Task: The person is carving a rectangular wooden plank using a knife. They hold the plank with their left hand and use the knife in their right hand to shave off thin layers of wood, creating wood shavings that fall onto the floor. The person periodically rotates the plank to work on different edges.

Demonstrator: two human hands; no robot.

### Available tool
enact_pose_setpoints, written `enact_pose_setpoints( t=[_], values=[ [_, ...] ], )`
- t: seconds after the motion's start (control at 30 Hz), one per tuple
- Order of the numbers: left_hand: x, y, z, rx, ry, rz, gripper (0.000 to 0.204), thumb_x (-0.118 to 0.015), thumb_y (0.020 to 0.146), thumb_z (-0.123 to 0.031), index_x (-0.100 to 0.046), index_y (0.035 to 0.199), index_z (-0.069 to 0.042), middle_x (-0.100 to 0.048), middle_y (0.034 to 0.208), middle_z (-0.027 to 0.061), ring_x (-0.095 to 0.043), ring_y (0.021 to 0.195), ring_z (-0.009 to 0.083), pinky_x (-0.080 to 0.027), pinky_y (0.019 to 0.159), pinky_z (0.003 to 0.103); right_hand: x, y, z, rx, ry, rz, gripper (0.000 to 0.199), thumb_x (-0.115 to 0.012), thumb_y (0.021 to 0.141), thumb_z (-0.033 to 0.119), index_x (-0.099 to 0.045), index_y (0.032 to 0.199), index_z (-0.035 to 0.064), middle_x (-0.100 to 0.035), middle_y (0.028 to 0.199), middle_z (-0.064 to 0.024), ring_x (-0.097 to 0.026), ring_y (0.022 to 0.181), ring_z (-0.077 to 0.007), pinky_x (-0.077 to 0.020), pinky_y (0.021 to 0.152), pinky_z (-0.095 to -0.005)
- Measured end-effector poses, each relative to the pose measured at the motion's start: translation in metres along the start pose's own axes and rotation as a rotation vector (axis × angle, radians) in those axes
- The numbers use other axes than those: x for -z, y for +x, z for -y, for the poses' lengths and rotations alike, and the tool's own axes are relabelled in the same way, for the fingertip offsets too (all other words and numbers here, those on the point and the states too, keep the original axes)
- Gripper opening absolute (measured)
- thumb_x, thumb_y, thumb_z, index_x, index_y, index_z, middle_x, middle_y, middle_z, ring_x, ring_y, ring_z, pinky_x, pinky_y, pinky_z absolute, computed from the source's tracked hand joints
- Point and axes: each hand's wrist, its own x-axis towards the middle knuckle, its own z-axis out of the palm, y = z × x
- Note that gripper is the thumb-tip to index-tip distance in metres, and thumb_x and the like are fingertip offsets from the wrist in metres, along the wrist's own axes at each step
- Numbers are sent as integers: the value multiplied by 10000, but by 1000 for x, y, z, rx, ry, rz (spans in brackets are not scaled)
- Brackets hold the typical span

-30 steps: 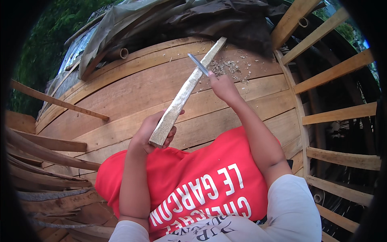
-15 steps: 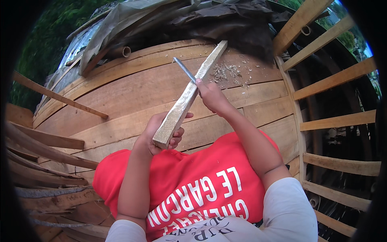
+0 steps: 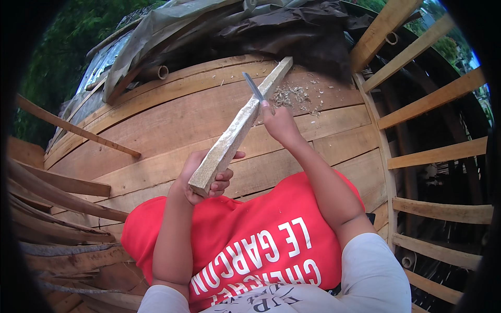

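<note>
Left hand (image 3: 191, 168) is wrapped around the near end of a long squared wooden stick (image 3: 229, 138), fingers curled up the right side and the blunt, grainy end poking out just past the grip. Right hand (image 3: 280, 123) is closed on a knife (image 3: 251, 85), handle pretty much swallowed by the fist, thumb up against the flat, grey metal blade. The blade crosses the stick beyond its midpoint with the tip angled up and left; can't tell if the edge is actually biting in.

The stick runs diagonally away from the lap, pale on top with uneven, faceted cuts and a rougher, fibrous side. Can't tell if the far end touches the boards.

Just right of it there's a scatter of thin, curly wood shavings (image 3: 292, 96) on the plank floor (image 3: 156, 125), which is smooth brown boards with dark seams, bent by the lens. Closer in, soft red fabric (image 3: 323, 203) with white lettering covers the lap, below a white shirt (image 3: 373, 266).

Further out: crinkly dark plastic sheeting (image 3: 292, 36), a hollow bamboo tube (image 3: 156, 73), rough-sawn wooden slats (image 3: 441, 156) along the right, and blurry leafy greenery (image 3: 68, 57) top left.
</note>
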Motion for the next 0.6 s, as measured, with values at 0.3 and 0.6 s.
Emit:
enact_pose_setpoints(
  t=[0.3,0.6],
  values=[
    [9,-1,1,-2,-23,8,499,-292,1011,-323,-442,1318,43,-456,608,56,-469,391,143,-394,294,255,12,14,-4,-78,83,108,691,-468,966,544,-651,795,-100,-652,720,-283,-668,784,-406,-497,769,-469],
    [-3,1,5,4,-60,-41,476,-300,1009,-316,-458,1279,42,-443,596,49,-471,375,145,-396,287,259,17,17,-9,-242,129,62,670,-447,977,527,-623,738,-74,-635,670,-195,-639,619,-313,-495,580,-439]
  ],
)
